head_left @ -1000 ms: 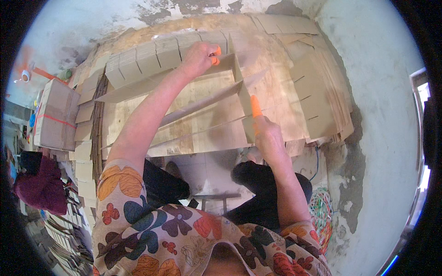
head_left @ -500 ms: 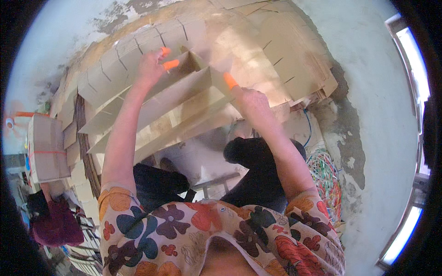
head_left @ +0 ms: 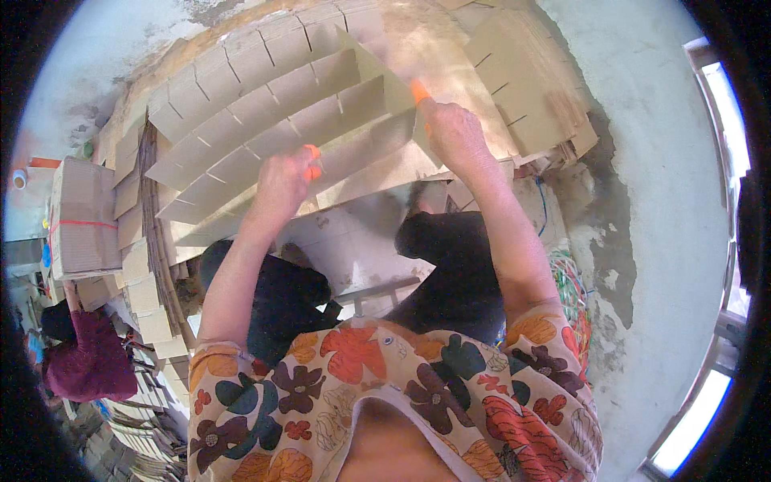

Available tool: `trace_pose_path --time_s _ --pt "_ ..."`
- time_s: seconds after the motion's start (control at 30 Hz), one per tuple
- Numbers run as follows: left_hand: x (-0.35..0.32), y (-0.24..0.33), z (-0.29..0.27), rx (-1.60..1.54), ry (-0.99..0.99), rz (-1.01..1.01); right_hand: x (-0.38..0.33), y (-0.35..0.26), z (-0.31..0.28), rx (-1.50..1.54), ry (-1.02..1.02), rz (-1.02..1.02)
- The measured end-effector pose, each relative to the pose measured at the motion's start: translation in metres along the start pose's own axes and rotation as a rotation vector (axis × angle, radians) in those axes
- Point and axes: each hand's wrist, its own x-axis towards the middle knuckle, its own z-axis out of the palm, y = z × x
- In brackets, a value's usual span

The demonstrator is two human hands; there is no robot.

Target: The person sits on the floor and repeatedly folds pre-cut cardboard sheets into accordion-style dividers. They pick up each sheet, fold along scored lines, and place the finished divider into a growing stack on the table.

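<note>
Several slotted cardboard divider strips (head_left: 265,136) stand on edge in rows, their right ends meeting a cardboard cross strip (head_left: 391,88) that slants from far to near. My left hand (head_left: 283,185), orange covers on its fingertips, is closed at the upper edge of the nearest divider strip (head_left: 361,151). At the near end of the cross strip, my right hand (head_left: 454,138) pinches the board, its orange-tipped finger lying along it. The right thumb is mostly hidden.
Stacked slotted cardboard sheets (head_left: 526,88) lie at the far right. A taped carton (head_left: 84,217) and another person in a maroon top (head_left: 90,357) are at the left. Tangled coloured straps (head_left: 569,289) lie on the floor by the wall (head_left: 666,185).
My left hand has come nearer, from the far strips to the nearest one. My right hand has shifted slightly right and farther away. The strips now stand more evenly spaced along the cross strip.
</note>
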Motion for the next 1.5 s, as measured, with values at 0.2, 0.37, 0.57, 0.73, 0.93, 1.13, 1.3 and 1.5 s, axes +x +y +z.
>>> trace_pose_path --time_s 0.2,0.37,0.57,0.73,0.93,1.13,1.3,1.5 --pt "0.012 -0.019 0.003 -0.152 0.081 0.028 -0.004 0.024 0.001 0.070 0.033 -0.019" --pt "0.004 -0.001 -0.004 -0.054 0.189 0.006 -0.028 0.008 -0.026 0.048 0.007 0.039" --pt "0.005 -0.006 0.010 -0.160 0.181 0.072 -0.034 0.023 0.013 -0.007 0.171 -0.163" --pt "0.015 -0.005 0.011 -0.049 0.043 0.021 -0.029 0.044 0.022 0.031 0.147 -0.135" --pt "-0.003 0.013 -0.011 0.018 0.127 -0.044 -0.022 0.120 0.001 -0.156 0.664 0.215" --pt "-0.014 0.006 -0.009 0.055 0.194 -0.008 -0.015 0.179 -0.008 -0.376 0.314 0.727" --pt "-0.014 0.004 -0.004 0.083 0.232 -0.002 -0.012 0.176 0.002 -0.439 0.230 0.654" --pt "-0.017 0.006 -0.006 0.077 0.244 0.022 -0.014 0.162 0.013 -0.527 0.312 0.530"
